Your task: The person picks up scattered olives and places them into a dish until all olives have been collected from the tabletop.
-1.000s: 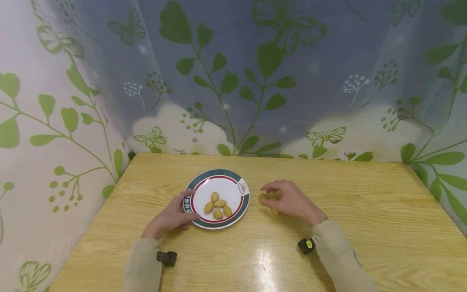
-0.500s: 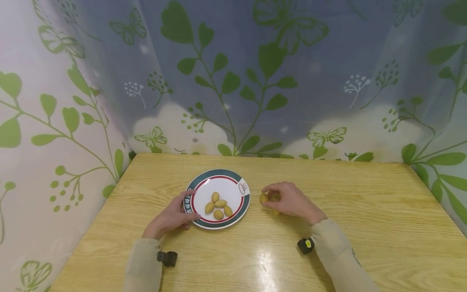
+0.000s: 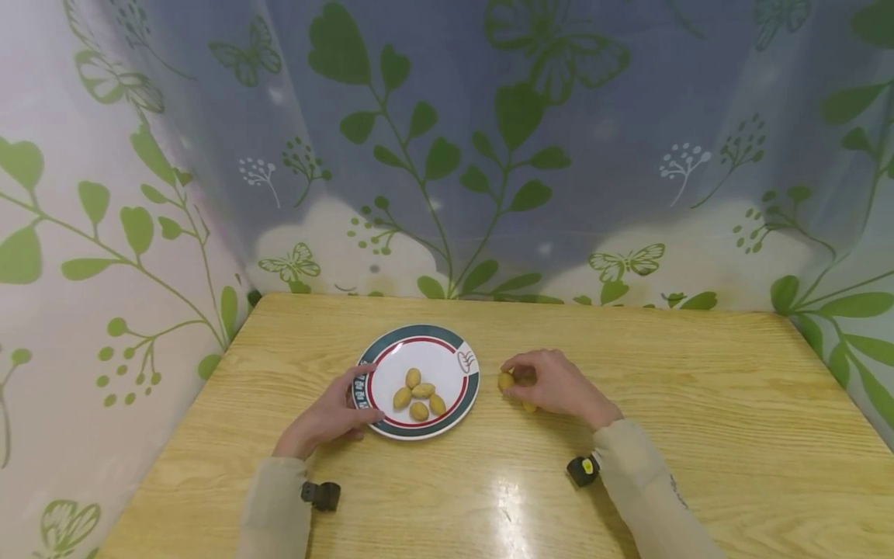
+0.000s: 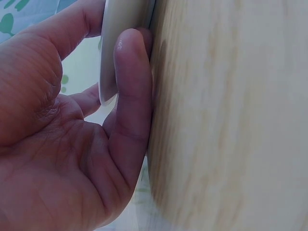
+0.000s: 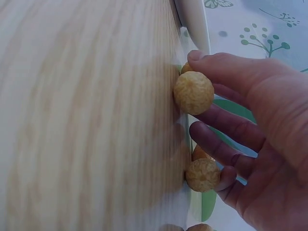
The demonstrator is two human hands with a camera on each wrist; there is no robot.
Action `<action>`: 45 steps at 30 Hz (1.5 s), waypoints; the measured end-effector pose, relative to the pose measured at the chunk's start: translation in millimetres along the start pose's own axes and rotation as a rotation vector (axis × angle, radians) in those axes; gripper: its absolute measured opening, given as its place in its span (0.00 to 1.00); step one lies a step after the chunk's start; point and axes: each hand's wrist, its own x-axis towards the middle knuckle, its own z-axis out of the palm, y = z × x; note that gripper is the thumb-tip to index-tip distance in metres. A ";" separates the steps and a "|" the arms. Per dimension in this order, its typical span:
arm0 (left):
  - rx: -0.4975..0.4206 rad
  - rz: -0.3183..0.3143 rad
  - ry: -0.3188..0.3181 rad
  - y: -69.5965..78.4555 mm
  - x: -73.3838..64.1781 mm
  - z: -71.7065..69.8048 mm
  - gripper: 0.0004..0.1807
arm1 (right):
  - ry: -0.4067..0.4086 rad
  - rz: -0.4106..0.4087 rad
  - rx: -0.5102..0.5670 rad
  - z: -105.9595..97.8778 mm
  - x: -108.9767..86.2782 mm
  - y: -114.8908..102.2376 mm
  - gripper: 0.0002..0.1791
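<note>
My left hand holds the left rim of a round white plate with a dark teal border and a red ring. In the left wrist view its fingers curl about the edge of the plate. Several small tan walnuts lie together on the plate. To the right of it, my right hand pinches one walnut between thumb and fingers, low over the wood. The right wrist view shows a wrinkled walnut beside the thumb and another walnut by the curled lower fingers.
The plate and walnuts are on a light wooden table. A leaf-and-butterfly patterned curtain hangs behind its far edge and along the left. Each wrist wears a black camera, such as the right camera. Another walnut shows low in the right wrist view.
My right wrist has shifted very slightly left, while its fingers stay at the same walnut. The left hand, the plate and the walnuts on it keep their places.
</note>
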 end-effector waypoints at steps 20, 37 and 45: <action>0.009 0.029 -0.001 -3.3 -1.7 0.7 0.47 | 0.002 0.015 0.030 -0.1 -0.2 -4.5 0.18; 0.005 0.033 0.004 -3.8 -0.9 0.3 0.47 | 0.068 -0.095 0.046 1.9 4.7 -19.5 0.17; 0.010 0.036 0.002 -2.3 -1.9 -0.2 0.46 | 0.054 -0.115 0.060 3.6 12.6 -31.5 0.18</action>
